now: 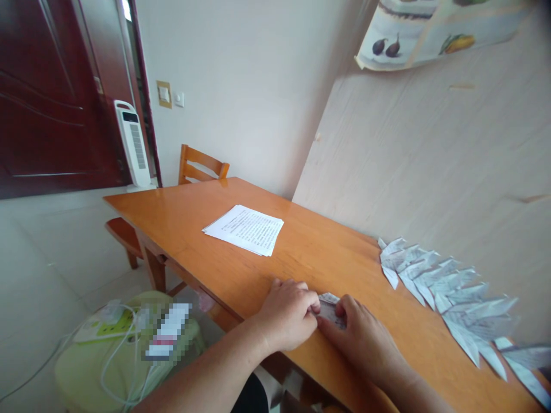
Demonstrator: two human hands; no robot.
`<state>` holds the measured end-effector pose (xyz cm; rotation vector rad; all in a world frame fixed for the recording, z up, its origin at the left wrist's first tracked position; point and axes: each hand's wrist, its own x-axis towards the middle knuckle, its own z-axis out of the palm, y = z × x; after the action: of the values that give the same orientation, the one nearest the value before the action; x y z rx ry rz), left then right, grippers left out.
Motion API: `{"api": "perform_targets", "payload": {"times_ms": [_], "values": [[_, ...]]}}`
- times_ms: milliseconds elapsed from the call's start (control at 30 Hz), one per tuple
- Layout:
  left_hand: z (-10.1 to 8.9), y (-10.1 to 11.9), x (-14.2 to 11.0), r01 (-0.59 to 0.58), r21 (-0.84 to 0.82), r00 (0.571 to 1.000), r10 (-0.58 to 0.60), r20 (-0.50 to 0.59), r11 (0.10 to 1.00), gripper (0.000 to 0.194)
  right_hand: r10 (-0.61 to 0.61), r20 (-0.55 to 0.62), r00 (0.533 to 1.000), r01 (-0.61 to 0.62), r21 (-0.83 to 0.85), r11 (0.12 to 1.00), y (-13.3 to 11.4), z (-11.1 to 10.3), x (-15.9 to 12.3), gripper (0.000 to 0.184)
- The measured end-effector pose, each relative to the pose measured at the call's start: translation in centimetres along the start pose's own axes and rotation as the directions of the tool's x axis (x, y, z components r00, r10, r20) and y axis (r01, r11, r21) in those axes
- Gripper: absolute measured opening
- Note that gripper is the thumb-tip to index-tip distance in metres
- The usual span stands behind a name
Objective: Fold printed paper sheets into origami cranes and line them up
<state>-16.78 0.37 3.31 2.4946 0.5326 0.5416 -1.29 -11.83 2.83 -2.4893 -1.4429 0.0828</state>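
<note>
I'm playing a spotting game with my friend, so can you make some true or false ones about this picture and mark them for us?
1. The left hand and the right hand are both on the folded paper. True.
2. The printed sheets are under the table. False: they lie on top of it.
3. A row of folded pieces is on the table, to the right of both hands. True.
4. The power strip is on the table. False: it is on the green stool.
5. The poster on the wall shows two dark fruits. True.
</note>
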Motion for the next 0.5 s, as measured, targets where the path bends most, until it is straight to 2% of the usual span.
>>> {"api": "perform_targets", "payload": {"times_ms": [167,333,500], "values": [[0.1,0.0,-0.1,0.012,-0.044,1.0,-0.013,-0.025,0.999,0.017,-0.042,0.026,0.999,0.036,0.189,0.981,0.7,-0.2,-0.8,0.033],[-0.1,0.2,0.2,0.058,-0.083,0.998,-0.059,-0.009,0.995,0.017,-0.074,0.096,0.993,0.018,0.492,0.87,2.3,-1.4,-1.0,0.025],[-1.3,0.6,2.9,0.119,-0.124,0.993,-0.117,0.018,0.985,0.008,0.033,0.006,0.999,-0.03,0.557,0.83,3.5,-3.6,0.9,0.027]]}}
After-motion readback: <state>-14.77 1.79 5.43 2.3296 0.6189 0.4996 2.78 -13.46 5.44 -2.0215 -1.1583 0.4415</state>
